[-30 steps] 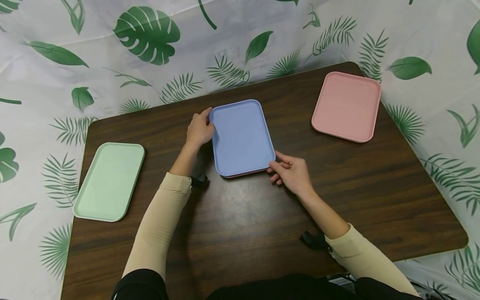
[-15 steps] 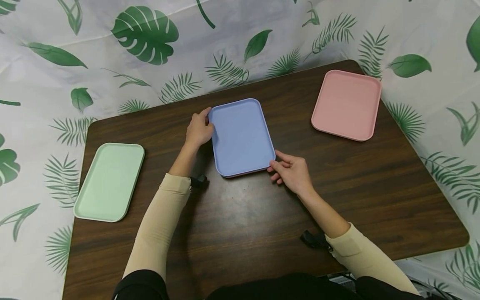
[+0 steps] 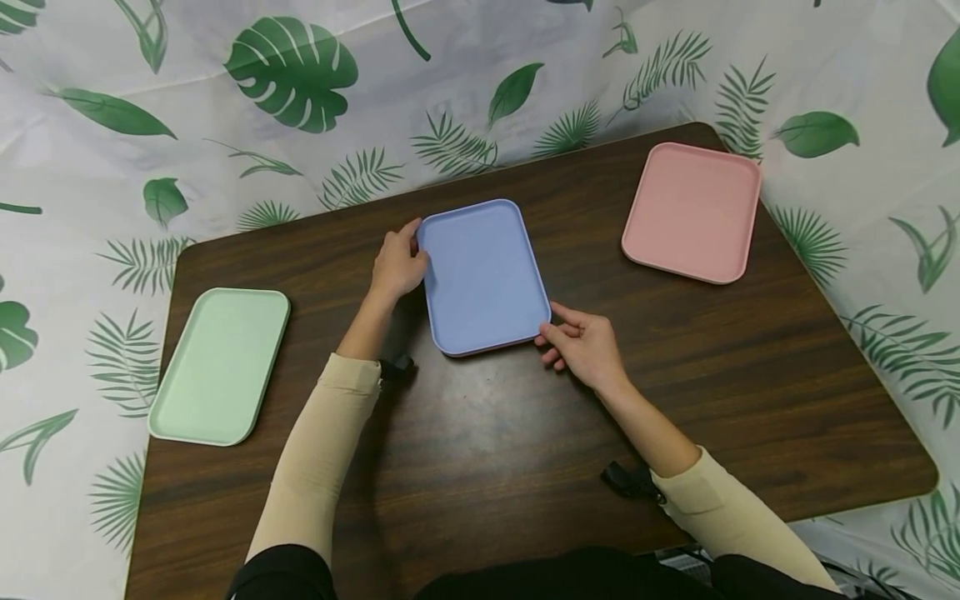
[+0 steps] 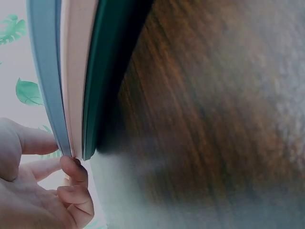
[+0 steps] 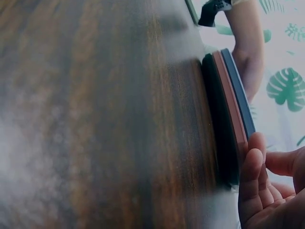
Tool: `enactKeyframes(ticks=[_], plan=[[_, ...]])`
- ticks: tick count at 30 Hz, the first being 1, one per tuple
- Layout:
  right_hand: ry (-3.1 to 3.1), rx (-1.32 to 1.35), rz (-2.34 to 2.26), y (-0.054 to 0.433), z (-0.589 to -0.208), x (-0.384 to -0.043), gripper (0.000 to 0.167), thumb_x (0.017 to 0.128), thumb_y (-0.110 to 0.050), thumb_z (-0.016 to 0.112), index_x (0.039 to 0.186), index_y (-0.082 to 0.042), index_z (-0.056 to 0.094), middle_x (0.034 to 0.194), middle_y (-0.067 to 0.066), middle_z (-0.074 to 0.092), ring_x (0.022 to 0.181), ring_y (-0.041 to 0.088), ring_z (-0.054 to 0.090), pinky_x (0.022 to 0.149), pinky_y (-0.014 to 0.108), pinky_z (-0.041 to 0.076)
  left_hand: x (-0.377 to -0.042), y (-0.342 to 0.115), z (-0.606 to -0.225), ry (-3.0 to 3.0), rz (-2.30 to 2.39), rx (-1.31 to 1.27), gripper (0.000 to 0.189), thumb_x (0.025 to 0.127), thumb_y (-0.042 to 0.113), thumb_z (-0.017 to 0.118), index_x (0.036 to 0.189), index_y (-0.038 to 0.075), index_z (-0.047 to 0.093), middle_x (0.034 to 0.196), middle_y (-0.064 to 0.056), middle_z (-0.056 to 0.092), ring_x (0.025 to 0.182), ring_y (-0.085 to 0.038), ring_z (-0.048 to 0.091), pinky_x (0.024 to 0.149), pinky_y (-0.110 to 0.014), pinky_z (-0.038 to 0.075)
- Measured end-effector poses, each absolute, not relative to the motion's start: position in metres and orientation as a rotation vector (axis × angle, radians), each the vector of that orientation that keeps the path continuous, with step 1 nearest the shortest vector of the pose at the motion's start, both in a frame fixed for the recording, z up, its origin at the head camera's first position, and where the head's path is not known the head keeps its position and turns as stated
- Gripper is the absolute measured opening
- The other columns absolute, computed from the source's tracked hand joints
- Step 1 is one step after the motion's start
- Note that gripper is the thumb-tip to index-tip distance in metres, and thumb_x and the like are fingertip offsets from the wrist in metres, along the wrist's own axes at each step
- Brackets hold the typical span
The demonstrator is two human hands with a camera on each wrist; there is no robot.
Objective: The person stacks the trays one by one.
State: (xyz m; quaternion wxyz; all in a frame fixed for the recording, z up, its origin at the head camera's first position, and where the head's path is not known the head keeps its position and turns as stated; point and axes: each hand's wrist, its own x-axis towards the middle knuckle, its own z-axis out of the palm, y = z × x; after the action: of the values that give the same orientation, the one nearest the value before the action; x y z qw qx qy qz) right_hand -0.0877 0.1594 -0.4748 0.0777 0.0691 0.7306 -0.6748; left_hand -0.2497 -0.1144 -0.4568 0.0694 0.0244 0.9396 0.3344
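A blue rectangular tray (image 3: 486, 279) lies on top of a stack near the table's middle. Under it, in the left wrist view, come a pink tray (image 4: 77, 67) and a dark green layer (image 4: 106, 62) at the bottom; the head view hides most of these. My left hand (image 3: 397, 262) holds the blue tray at its far left corner, thumb and fingers on the rim. At the near right corner my right hand (image 3: 588, 350) pinches the blue tray's edge, its other fingers curled lower beside the stack.
A light green tray (image 3: 221, 364) rests at the left side of the dark wooden table (image 3: 480, 467). Toward the back right lies a separate pink tray (image 3: 693, 212). Behind the table hangs a white cloth (image 3: 465, 50) printed with green leaves.
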Motion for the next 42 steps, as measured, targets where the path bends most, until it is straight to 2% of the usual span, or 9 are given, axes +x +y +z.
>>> enactKeyframes(ticks=[18, 23, 26, 30, 32, 38, 42], plan=[[2.154, 0.18, -1.979, 0.165, -0.472, -0.085, 0.055, 0.095, -0.011, 0.065, 0.144, 0.001, 0.045, 0.094, 0.025, 0.071, 0.056, 0.013, 0.067, 0.05, 0.028, 0.053, -0.232, -0.119, -0.456, 2.811, 1.044, 0.083, 0.063, 0.094, 0.018, 0.058, 0.152, 0.01, 0.036, 0.119, -0.02, 0.052, 0.106, -0.033, 0.051, 0.096, -0.052, 0.035], [2.15, 0.163, -1.959, 0.178, -0.468, -0.082, 0.052, 0.096, -0.012, 0.064, 0.143, 0.003, 0.047, 0.097, 0.027, 0.069, 0.058, 0.014, 0.068, 0.051, 0.027, 0.053, -0.224, -0.117, -0.452, 2.851, 1.021, 0.052, 0.062, 0.094, 0.021, 0.058, 0.151, 0.009, 0.038, 0.121, -0.02, 0.05, 0.1, -0.033, 0.054, 0.091, -0.051, 0.039], [2.173, 0.158, -1.941, 0.191, -0.468, -0.081, 0.049, 0.097, -0.013, 0.063, 0.14, 0.004, 0.049, 0.098, 0.027, 0.069, 0.059, 0.015, 0.068, 0.052, 0.027, 0.054, -0.22, -0.112, -0.449, 2.91, 1.009, 0.058, 0.06, 0.095, 0.022, 0.059, 0.15, 0.009, 0.04, 0.117, -0.017, 0.05, 0.091, -0.03, 0.053, 0.082, -0.047, 0.042], [2.211, 0.18, -1.907, 0.212, -0.467, -0.081, 0.047, 0.097, -0.019, 0.063, 0.136, 0.005, 0.053, 0.096, 0.02, 0.072, 0.061, 0.015, 0.069, 0.053, 0.027, 0.054, -0.214, -0.101, -0.444, 3.031, 0.994, 0.138, 0.056, 0.095, 0.022, 0.061, 0.147, 0.012, 0.046, 0.11, -0.013, 0.05, 0.074, -0.027, 0.05, 0.065, -0.042, 0.041], [2.227, 0.202, -1.896, 0.224, -0.465, -0.081, 0.047, 0.097, -0.022, 0.063, 0.135, 0.006, 0.054, 0.094, 0.014, 0.073, 0.062, 0.014, 0.069, 0.054, 0.027, 0.054, -0.211, -0.094, -0.442, 3.105, 0.975, 0.214, 0.052, 0.094, 0.021, 0.062, 0.144, 0.013, 0.05, 0.108, -0.011, 0.052, 0.07, -0.026, 0.05, 0.06, -0.042, 0.042], [2.282, 0.3, -1.907, 0.265, -0.456, -0.083, 0.048, 0.097, -0.025, 0.063, 0.13, 0.01, 0.055, 0.083, -0.002, 0.074, 0.061, 0.014, 0.069, 0.053, 0.026, 0.054, -0.197, -0.061, -0.434, 3.223, 0.828, 0.507, 0.048, 0.091, 0.019, 0.067, 0.138, 0.014, 0.058, 0.106, -0.009, 0.058, 0.076, -0.023, 0.056, 0.064, -0.042, 0.048], [2.321, 0.413, -1.956, 0.296, -0.45, -0.09, 0.025, 0.096, -0.023, 0.064, 0.114, -0.005, 0.067, 0.077, -0.005, 0.073, 0.057, 0.013, 0.069, 0.049, 0.025, 0.052, -0.18, -0.032, -0.419, 3.162, 0.707, 0.723, 0.05, 0.092, 0.024, 0.067, 0.14, 0.017, 0.056, 0.107, -0.006, 0.057, 0.076, -0.02, 0.054, 0.062, -0.038, 0.046]])
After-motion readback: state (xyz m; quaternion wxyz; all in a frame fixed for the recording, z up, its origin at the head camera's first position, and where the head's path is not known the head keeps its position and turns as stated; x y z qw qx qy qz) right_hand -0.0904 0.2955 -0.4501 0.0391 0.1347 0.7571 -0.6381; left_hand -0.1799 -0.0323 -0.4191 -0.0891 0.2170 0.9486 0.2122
